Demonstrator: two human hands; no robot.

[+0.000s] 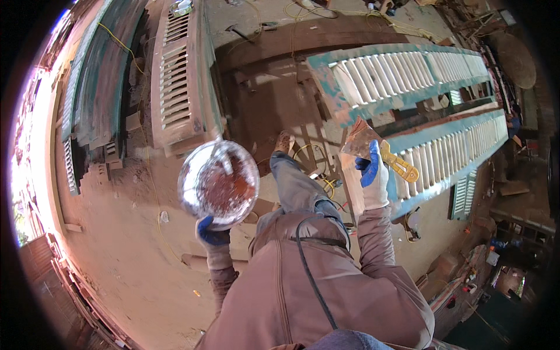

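Observation:
A shiny metal bowl with reddish-brown paste inside is in my left hand, gloved in white and blue and closed on its near rim. Something pale and slender, blurred, lies across the bowl's far side. My right hand, gloved alike, is closed around a wide putty knife with a yellow handle. Reddish-brown paste coats the tip of its blade, which points away to the upper left. Under and beside this hand lies a louvered shutter with white slats and a worn blue-green frame. My two hands are well apart.
A second louvered shutter lies beyond the first. To the left rests a brownish shutter, with dark green panels further left. A yellow cord trails over the dusty floor. A hammer lies at the back.

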